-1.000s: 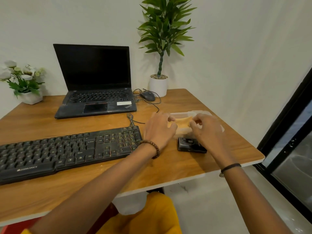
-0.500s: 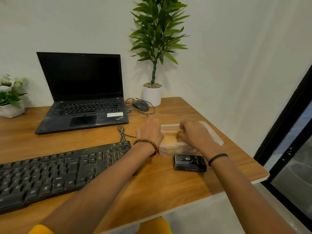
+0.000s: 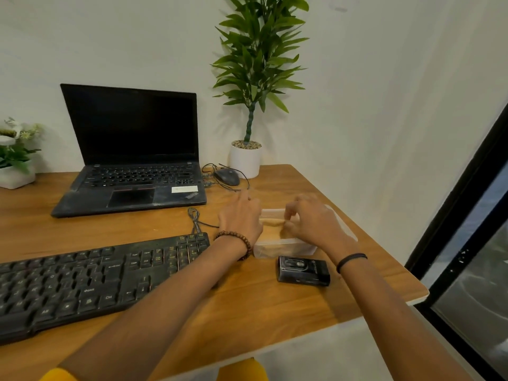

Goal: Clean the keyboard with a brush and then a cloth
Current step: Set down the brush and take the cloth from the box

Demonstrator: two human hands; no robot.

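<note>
The black keyboard (image 3: pixel 96 276) lies along the desk's front left. To its right stands a clear plastic container (image 3: pixel 283 247) with a yellowish cloth (image 3: pixel 270 222) inside. My left hand (image 3: pixel 242 215) presses against the container's left end and grips it, most of its fingers hidden. My right hand (image 3: pixel 310 221) reaches over the container from the right, fingertips curled down and pinching the cloth. No brush is visible.
A small black box (image 3: pixel 303 270) sits just in front of the container. Behind are an open laptop (image 3: pixel 132 171), a mouse (image 3: pixel 226 176) with loose cable, a tall potted plant (image 3: pixel 246 158) and a flower pot (image 3: pixel 16 171). The desk's right edge (image 3: pixel 384 243) is close.
A second ago both hands held the cloth up above the container. They have since lowered it inside, and my left hand has moved to the container's left end.
</note>
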